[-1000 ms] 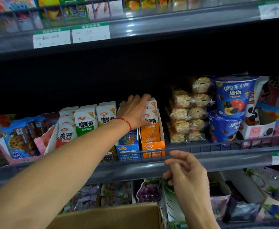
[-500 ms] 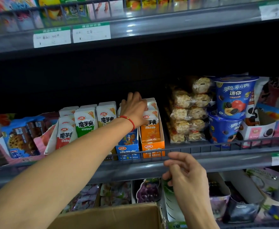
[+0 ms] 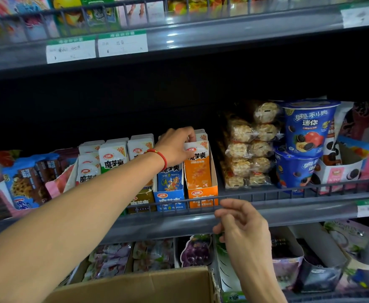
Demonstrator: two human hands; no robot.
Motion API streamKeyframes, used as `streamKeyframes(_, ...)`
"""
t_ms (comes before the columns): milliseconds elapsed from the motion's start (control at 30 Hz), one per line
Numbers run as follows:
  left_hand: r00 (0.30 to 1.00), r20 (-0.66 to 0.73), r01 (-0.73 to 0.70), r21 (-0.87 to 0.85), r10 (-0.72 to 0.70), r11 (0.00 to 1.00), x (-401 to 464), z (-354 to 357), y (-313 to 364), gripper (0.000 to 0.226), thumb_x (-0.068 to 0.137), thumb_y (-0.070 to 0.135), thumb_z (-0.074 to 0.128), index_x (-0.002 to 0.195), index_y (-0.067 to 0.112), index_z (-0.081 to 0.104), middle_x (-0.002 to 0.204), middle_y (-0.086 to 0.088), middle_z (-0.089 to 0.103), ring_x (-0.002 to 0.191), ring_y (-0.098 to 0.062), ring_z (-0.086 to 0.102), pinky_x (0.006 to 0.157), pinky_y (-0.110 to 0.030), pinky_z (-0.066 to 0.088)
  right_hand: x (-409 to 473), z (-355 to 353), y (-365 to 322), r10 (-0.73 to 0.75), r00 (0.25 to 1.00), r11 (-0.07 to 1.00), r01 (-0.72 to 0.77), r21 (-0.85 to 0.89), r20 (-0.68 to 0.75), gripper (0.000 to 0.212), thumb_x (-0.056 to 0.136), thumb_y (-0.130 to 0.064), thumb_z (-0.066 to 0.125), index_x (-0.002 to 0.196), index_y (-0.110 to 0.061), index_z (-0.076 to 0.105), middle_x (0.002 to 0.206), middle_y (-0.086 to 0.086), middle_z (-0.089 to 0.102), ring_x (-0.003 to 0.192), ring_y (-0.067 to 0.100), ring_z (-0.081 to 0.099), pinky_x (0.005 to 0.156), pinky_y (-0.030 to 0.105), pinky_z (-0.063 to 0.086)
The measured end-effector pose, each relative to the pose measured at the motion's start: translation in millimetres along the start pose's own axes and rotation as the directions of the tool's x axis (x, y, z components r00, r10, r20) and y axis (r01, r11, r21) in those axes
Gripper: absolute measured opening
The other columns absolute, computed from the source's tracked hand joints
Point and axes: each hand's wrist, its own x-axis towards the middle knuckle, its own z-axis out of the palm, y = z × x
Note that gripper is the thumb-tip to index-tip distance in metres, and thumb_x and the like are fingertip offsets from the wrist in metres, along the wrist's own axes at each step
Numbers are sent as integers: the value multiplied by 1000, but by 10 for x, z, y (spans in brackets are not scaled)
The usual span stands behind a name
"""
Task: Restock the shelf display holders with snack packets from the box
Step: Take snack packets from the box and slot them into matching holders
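Left hand [image 3: 175, 145] reaches up to the middle shelf, fingers curled over the tops of the snack packets [image 3: 197, 147] standing in the orange display holder [image 3: 202, 189]; it looks like a pinch on the front packets, pressing them back or seating one; exactly which packet is gripped cannot be told, since the fingertips hide the top edges. Right hand [image 3: 241, 226] hovers just below the wire shelf rail [image 3: 266, 194], fingers loosely curled, nothing in it. Cardboard box [image 3: 135, 285] sits at the bottom of the view under the left forearm, flap open; its contents are not visible.

Risks from here, as a judgement: the orange holder already looks full, so forcing another packet in could buckle its thin card walls or pop the front packet forward over the rail; the blue display holder [image 3: 171, 189] stands touching it on the left, and a sideways shove from the wrist could skew both; the forearm crosses in front of the green packets [image 3: 113, 158] and could drag one out on withdrawal; the stacked rice cake packs [image 3: 248, 149] just right of the orange holder look loose and could topple if the holder is nudged right; the idle right hand could catch the rail; a dropped packet would likely land in the lower shelf rather than the box.
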Motion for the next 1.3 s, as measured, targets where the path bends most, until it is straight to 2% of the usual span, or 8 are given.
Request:
streamKeyframes(133, 1000, 23, -4, -36, 5, 999, -21, -39, 1, 26, 88, 24, 77, 104, 32, 57, 117, -1, 70, 112, -22, 64, 89, -48, 58, 14, -2, -2, 12, 1000, 1000, -12, 2, 1, 26, 96, 3, 56, 97, -21, 67, 82, -7, 75, 63, 14, 72, 64, 33, 57)
streamKeyframes(333, 992, 124, 27, -142, -9, 989, -60, -155, 28, 31, 88, 21, 77, 115, 23, 61, 117, -3, 72, 104, -18, 70, 80, -32, 62, 17, 0, -11, 14, 1000, 1000, -14, -14, 7, 26, 96, 3, 56, 97, -21, 67, 82, -7, 75, 64, 14, 72, 65, 35, 59)
streamKeyframes(500, 966, 252, 113, -219, -56, 969, -47, -219, 37, 30, 88, 23, 78, 112, 25, 61, 106, -2, 72, 90, -11, 69, 60, -21, 52, 19, 9, -9, 23, 1000, 1000, -23, -13, 5, 27, 96, 4, 56, 97, -21, 68, 82, -6, 75, 62, 15, 72, 65, 35, 58)
streamKeyframes(600, 947, 315, 139, -198, -71, 970, -39, -178, 27, 28, 87, 25, 78, 111, 23, 64, 105, -2, 74, 93, -15, 71, 75, -30, 59, 29, 14, -2, 23, 1000, 1000, -23, -10, 2, 27, 96, 4, 56, 96, -20, 68, 81, -6, 75, 61, 15, 71, 62, 33, 56)
streamKeyframes(733, 974, 211, 125, -214, -79, 969, 42, -184, -25, 16, 93, 22, 72, 107, 22, 66, 101, 4, 72, 91, -9, 69, 70, -25, 56, 32, 13, 8, 31, 999, 1000, -31, 3, 15, 25, 97, 2, 57, 97, -20, 68, 82, -6, 75, 61, 16, 71, 56, 27, 55)
streamKeyframes(900, 989, 104, 128, -225, -107, 966, 220, -187, -134, 14, 94, 20, 70, 108, 20, 69, 105, 0, 75, 94, -12, 71, 82, -32, 59, 43, 10, 0, 26, 999, 1000, -26, 5, 23, 25, 96, 3, 58, 96, -19, 68, 82, -2, 75, 61, 18, 71, 57, 28, 56)
streamKeyframes(1067, 993, 38, 116, -213, -110, 970, 337, -123, -162, 17, 93, 20, 71, 110, 20, 70, 103, 1, 75, 95, -13, 71, 80, -27, 56, 42, 8, 0, 28, 999, 1000, -28, 8, 26, 25, 96, 4, 58, 97, -19, 68, 82, -1, 75, 60, 18, 71, 57, 25, 54)
streamKeyframes(1300, 995, -60, 74, -120, -81, 990, 324, 28, -246, 12, 85, 18, 80, 93, 23, 73, 90, 7, 72, 86, -7, 67, 86, -29, 53, 46, 15, -5, 38, 999, 999, -38, 2, 30, 24, 95, 4, 59, 97, -19, 68, 82, -2, 75, 60, 17, 71, 58, 26, 54)
